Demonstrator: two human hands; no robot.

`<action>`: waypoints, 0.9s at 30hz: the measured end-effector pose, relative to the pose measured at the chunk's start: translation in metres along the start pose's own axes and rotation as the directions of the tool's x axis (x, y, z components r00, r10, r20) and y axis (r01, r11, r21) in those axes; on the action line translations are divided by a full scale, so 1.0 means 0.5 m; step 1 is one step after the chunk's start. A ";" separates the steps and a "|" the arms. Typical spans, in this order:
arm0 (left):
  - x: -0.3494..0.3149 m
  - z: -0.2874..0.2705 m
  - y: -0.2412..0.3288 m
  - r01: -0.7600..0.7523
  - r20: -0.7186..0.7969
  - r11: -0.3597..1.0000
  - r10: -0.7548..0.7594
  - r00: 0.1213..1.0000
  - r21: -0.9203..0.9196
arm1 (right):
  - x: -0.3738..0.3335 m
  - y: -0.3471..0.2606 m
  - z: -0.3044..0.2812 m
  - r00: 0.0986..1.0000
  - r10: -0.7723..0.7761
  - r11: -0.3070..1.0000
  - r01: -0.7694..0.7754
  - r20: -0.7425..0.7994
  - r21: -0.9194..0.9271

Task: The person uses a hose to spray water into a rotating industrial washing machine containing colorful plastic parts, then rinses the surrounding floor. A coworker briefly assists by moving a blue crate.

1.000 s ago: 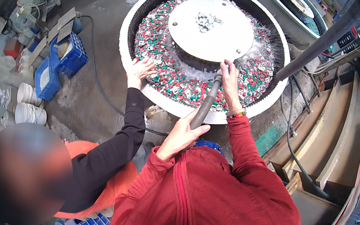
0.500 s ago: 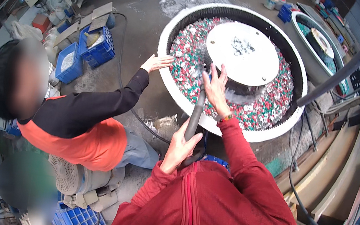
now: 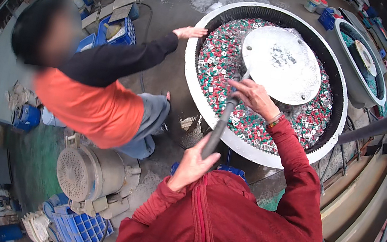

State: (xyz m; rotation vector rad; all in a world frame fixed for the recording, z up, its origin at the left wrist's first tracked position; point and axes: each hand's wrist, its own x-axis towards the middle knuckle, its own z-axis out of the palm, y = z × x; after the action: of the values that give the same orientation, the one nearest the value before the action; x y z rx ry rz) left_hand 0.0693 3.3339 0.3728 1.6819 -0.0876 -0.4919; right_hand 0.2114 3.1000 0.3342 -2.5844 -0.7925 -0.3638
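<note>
My left hand [image 3: 194,165] is wrapped round a thick dark grey hose [image 3: 223,120], close in front of my red jacket. At the hose's far end, my right hand [image 3: 258,101] has its fingers over the blue-tipped mouth, where a jet of water comes out. That end is above a large round tub [image 3: 191,78] with a white rim and a dark ribbed inner wall. Small red, green and clear-whitish pieces [image 3: 216,67] fill its ring-shaped trough. A white round disc [image 3: 280,66], wet on top, covers the tub's centre.
A co-worker in an orange and black top [image 3: 91,106] stands at left, one hand [image 3: 190,33] stretched to the tub's rim. A second tub [image 3: 338,42] stands at far right, below it a thick grey pipe [image 3: 375,128]. Blue crates [image 3: 126,32] and a perforated drum [image 3: 75,173] are at left.
The view has shifted, so the tub now appears further right. The co-worker has turned and leaned nearer the tub, arm still stretched out. My right hand has tilted across the hose mouth; both hands stay on the hose.
</note>
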 end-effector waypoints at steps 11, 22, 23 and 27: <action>0.069 -0.126 -0.003 -0.092 0.296 0.958 0.007 0.955 0.273 | 0.007 -0.073 0.022 0.714 0.672 0.707 -0.698 -0.196 -0.115; 0.116 -0.521 0.000 0.287 0.423 0.896 -0.128 0.897 -0.338 | 0.008 -0.345 0.250 0.464 0.885 0.416 -0.824 0.037 0.386; 0.119 -0.535 0.001 0.283 0.412 0.889 -0.120 0.903 -0.361 | 0.018 -0.378 0.296 0.603 0.787 0.528 -0.770 0.134 0.358; 0.151 -0.575 -0.021 0.293 0.346 0.794 -0.112 0.932 -0.533 | 0.053 -0.473 0.452 0.627 0.505 0.742 -0.666 0.593 0.071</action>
State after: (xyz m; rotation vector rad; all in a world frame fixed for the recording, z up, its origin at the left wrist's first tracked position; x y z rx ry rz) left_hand 0.2404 3.5768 0.3681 1.0063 0.0283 -0.8457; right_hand 0.1236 3.3940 0.2171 -2.4842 -0.0657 0.6756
